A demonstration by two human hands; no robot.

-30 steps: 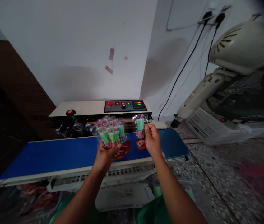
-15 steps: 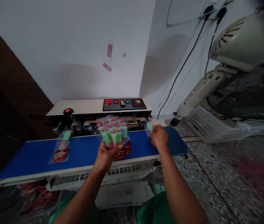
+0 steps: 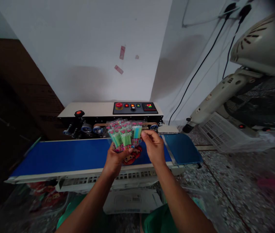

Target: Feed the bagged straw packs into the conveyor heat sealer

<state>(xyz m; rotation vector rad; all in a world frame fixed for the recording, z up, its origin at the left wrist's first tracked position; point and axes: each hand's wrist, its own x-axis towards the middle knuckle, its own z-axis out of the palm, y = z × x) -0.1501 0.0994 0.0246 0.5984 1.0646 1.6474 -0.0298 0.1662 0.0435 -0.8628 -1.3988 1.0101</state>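
My left hand (image 3: 115, 159) grips a fanned bunch of clear plastic packets (image 3: 120, 139) over the blue conveyor belt (image 3: 66, 157). Green sticks like straws show in the packets' upper parts, and red-haired cartoon faces lower down. Its thumb lies across the front of the bunch. My right hand (image 3: 154, 145) has its thumb and forefinger closed at the edge of a packet with light blue sticks (image 3: 136, 132), at the bunch's right side. The bunch hides part of the belt and the sealing machine (image 3: 86, 110) behind it.
A control panel (image 3: 135, 108) with a red button and lit display tops the machine. Rollers and a knob (image 3: 79, 113) stand at its left. On the right are a grey jointed arm (image 3: 215, 94) and a white crate (image 3: 221, 132). More packets (image 3: 48, 200) lie below the belt's left.
My right hand has moved left from a packet on the belt's right part to the bunch. The packet at the belt's left no longer shows. The view has shifted slightly.
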